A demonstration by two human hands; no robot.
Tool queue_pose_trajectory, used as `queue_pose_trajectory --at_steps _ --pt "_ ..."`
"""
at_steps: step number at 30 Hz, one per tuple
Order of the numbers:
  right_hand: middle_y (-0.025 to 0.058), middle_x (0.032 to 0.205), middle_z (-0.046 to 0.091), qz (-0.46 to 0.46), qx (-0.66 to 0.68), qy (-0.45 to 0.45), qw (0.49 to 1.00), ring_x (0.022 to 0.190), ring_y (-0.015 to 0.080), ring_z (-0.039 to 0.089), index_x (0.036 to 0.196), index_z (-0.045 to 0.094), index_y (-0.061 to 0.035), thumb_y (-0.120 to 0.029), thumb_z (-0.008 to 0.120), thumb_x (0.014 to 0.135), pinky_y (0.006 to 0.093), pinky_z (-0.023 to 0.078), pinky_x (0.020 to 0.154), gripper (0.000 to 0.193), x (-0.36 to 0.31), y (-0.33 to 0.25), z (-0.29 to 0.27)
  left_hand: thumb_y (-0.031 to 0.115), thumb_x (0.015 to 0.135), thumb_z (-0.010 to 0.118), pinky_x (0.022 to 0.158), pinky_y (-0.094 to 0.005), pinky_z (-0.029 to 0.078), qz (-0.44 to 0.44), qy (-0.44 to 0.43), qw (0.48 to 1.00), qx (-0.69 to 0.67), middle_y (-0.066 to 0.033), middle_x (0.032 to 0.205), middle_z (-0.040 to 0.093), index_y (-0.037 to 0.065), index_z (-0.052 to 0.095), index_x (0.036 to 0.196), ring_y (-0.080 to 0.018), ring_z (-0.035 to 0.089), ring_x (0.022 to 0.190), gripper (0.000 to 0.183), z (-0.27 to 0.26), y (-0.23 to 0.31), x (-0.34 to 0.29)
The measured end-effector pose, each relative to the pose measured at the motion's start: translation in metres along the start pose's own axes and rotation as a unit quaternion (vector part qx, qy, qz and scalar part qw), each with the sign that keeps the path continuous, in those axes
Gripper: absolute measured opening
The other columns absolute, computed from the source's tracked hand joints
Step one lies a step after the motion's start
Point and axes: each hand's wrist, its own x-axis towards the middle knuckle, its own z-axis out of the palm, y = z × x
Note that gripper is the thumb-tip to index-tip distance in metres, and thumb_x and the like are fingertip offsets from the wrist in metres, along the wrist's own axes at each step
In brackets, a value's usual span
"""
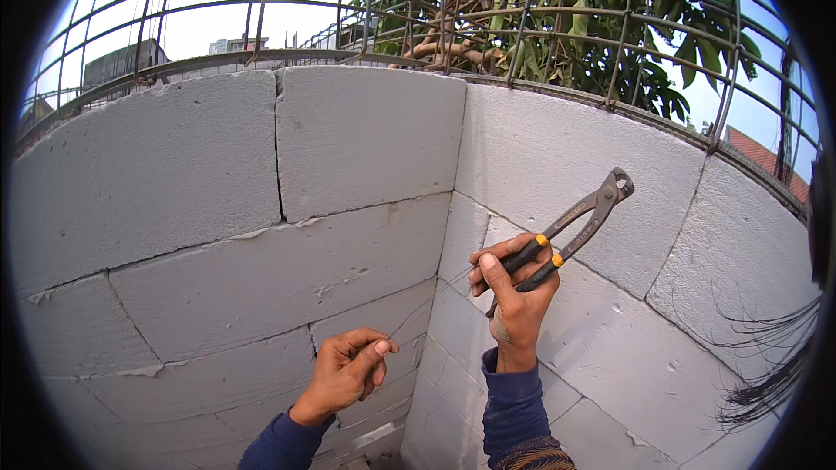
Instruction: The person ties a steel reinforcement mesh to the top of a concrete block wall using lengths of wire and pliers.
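My right hand point(522, 292) is closed round the black-and-yellow grips of a pair of end-cutting pincers point(592, 209). The steel head of the pincers points up and to the right, in front of the block wall. Lower and to the left, my left hand point(348, 370) pinches a thin tie wire point(416, 313) between thumb and fingers. This wire slants up from the left fingertips toward my right hand; where its far end lies is hard to make out. Both hands are in front of the inner corner of the wall, below its top.
Pale block walls point(366, 139) meet in a corner before me. Along their top runs a cage of steel reinforcing bars point(531, 17). A leafy tree point(575, 52) stands behind it. A bundle of loose dark wires point(771, 374) hangs at the right edge. Rooftops show beyond.
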Motion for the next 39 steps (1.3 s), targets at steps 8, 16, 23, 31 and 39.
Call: queue_pose_trajectory --at_steps 8,16,23,31,39 --pt "0.0137 0.087 0.070 -0.083 -0.175 0.061 0.979 0.060 0.0120 0.065 0.117 0.051 0.0007 -0.002 0.060 0.098 0.0215 0.047 0.049 0.021 0.017 -0.064 -0.018 0.004 0.101 0.057 0.043 -0.0217 0.033 0.443 0.103 0.874 0.175 -0.0010 0.062 0.061 -0.003 0.070 0.118 -0.0044 0.046 0.045 0.023 0.023 0.068 0.061" --pt "0.0126 0.082 0.071 -0.235 -0.367 0.133 0.890 0.059 0.0132 0.066 0.101 0.062 0.0014 0.002 0.062 0.093 0.0252 0.052 0.054 0.008 0.122 -0.176 0.009 0.006 0.089 0.060 0.065 -0.0414 0.055 0.614 0.249 0.637 0.395 -0.0153 0.091 0.075 0.012 0.075 0.113 -0.0319 0.072 0.075 0.029 0.102 0.264 0.225" --pt "0.0164 0.087 0.073 -0.206 -0.457 0.176 0.847 0.061 0.0144 0.068 0.098 0.063 0.0014 0.006 0.060 0.087 0.0237 0.048 0.045 0.012 0.197 -0.211 0.002 0.020 0.084 0.071 0.087 -0.0404 0.056 0.601 0.017 0.656 0.457 -0.0170 0.106 0.074 0.014 0.080 0.104 -0.0286 0.072 0.100 0.023 0.166 0.362 0.284" --pt "0.0185 0.078 0.069 -0.234 -0.661 0.237 0.672 0.073 0.0314 0.067 0.083 0.069 0.0008 -0.010 0.061 0.078 0.0394 0.051 0.072 0.014 0.222 -0.190 -0.015 0.012 0.084 0.065 0.077 -0.0372 0.056 0.617 -0.136 0.654 0.416 -0.0152 0.092 0.075 0.012 0.080 0.101 -0.0272 0.073 0.087 0.022 0.176 0.366 0.292" --pt "0.0169 0.078 0.070 -0.220 -0.622 0.179 0.729 0.066 0.0256 0.068 0.089 0.070 0.0028 -0.007 0.061 0.080 0.0381 0.054 0.062 0.016 0.228 -0.196 -0.020 0.007 0.076 0.065 0.078 -0.0432 0.056 0.617 -0.008 0.728 0.298 -0.0248 0.085 0.071 0.000 0.076 0.087 -0.0344 0.073 0.086 0.017 0.207 0.349 0.278"
